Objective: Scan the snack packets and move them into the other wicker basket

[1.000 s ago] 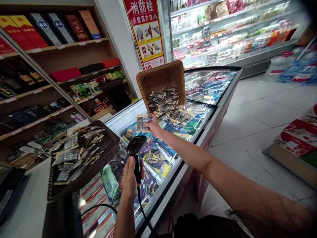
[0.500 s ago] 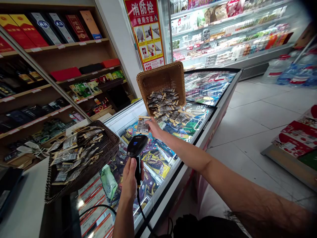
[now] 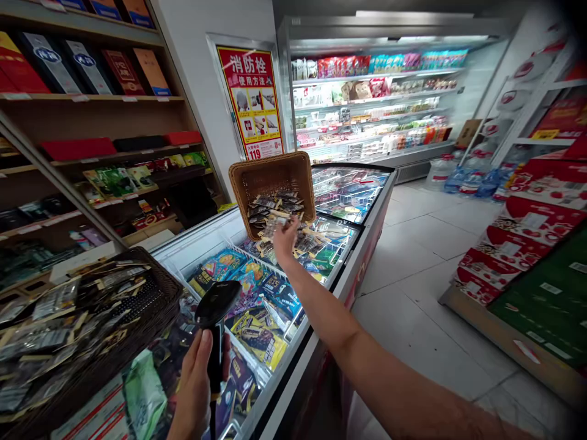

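Note:
My left hand (image 3: 195,379) is wrapped round the handle of a black barcode scanner (image 3: 217,308), held upright over the freezer. My right hand (image 3: 285,241) is at the front of a tan wicker basket (image 3: 273,165) that is tipped toward me on the freezer. Its fingers look closed on a small clear packet (image 3: 271,228) with a tan edge, though motion blurs it. Many similar packets (image 3: 309,241) fill the basket's lower side and spill onto the glass. A dark wicker basket (image 3: 160,275) at the left holds more such packets.
The chest freezer (image 3: 316,348) holds bagged goods under its glass. Shelves of boxes (image 3: 132,98) stand on the left, and a lit open fridge (image 3: 367,110) at the back. Stacked red cartons (image 3: 513,244) and water bottles (image 3: 472,180) are on the right.
My right hand has moved from beside the tan basket to its mouth, over the packets. The scanner stays in my left hand. The view has turned right and tilted up.

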The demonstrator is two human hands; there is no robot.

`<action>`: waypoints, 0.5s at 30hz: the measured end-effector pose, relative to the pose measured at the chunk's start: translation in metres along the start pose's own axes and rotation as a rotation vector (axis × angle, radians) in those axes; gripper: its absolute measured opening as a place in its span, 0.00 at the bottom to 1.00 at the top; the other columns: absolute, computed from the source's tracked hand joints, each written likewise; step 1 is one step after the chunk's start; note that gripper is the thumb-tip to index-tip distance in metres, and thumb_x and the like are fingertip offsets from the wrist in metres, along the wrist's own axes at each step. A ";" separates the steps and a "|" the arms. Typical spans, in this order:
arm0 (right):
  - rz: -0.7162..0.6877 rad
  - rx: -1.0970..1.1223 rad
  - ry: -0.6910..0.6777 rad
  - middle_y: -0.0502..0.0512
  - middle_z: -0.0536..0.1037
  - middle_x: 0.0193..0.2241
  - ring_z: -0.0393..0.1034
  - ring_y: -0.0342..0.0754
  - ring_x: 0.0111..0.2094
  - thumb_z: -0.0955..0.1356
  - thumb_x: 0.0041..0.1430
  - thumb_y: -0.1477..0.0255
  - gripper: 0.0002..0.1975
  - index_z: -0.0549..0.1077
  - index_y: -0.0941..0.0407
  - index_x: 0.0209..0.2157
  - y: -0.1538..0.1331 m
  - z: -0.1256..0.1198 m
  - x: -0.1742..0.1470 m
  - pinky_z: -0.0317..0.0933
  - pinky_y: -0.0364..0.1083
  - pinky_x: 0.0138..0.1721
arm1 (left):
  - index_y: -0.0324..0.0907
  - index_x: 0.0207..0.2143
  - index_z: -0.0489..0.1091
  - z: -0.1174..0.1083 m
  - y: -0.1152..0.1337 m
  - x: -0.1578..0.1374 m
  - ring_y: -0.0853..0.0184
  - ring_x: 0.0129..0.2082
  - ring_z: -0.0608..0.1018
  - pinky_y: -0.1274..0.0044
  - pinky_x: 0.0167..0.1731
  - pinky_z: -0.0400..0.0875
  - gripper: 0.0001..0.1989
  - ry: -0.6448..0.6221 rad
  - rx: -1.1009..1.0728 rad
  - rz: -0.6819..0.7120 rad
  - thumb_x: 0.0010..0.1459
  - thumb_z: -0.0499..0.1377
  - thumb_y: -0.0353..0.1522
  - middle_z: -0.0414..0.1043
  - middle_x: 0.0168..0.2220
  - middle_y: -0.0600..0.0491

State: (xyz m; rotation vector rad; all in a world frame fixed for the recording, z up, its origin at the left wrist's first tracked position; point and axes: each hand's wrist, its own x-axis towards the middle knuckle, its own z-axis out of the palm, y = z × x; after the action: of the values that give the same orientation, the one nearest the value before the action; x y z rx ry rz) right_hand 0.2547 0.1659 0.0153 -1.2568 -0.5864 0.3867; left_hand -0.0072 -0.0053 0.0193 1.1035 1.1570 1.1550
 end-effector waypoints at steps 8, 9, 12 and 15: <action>0.195 -0.218 0.353 0.87 0.54 0.67 0.50 0.73 0.70 0.60 0.60 0.73 0.39 0.45 0.67 0.71 0.007 -0.040 0.047 0.42 0.75 0.66 | 0.42 0.32 0.72 -0.002 0.000 0.002 0.72 0.15 0.67 0.80 0.14 0.62 0.30 -0.036 0.017 0.004 0.47 0.67 0.59 0.68 0.21 0.58; 0.214 -0.240 0.386 0.88 0.54 0.66 0.48 0.73 0.71 0.60 0.59 0.75 0.40 0.44 0.69 0.71 0.008 -0.040 0.048 0.39 0.76 0.67 | 0.42 0.32 0.71 -0.002 -0.001 0.003 0.72 0.15 0.67 0.80 0.14 0.61 0.30 -0.036 0.021 0.008 0.47 0.67 0.59 0.68 0.20 0.58; 0.096 -0.303 0.412 0.89 0.55 0.65 0.45 0.74 0.72 0.59 0.58 0.77 0.38 0.48 0.70 0.69 0.007 -0.034 0.040 0.34 0.78 0.66 | 0.42 0.29 0.69 -0.001 -0.002 0.003 0.74 0.15 0.65 0.82 0.13 0.58 0.29 -0.015 0.032 0.025 0.49 0.66 0.59 0.67 0.21 0.58; -0.169 -0.379 0.296 0.82 0.59 0.64 0.51 0.70 0.70 0.59 0.58 0.78 0.32 0.58 0.64 0.65 0.000 -0.012 0.014 0.42 0.76 0.65 | 0.42 0.28 0.68 0.001 -0.006 0.002 0.74 0.14 0.66 0.82 0.14 0.59 0.29 -0.015 0.044 -0.037 0.50 0.65 0.60 0.65 0.19 0.60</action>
State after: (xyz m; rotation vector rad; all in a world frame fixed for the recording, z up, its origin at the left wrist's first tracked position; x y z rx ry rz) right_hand 0.2728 0.1648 0.0159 -1.5785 -0.5199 -0.0590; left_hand -0.0052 -0.0043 0.0135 1.1179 1.1916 1.0956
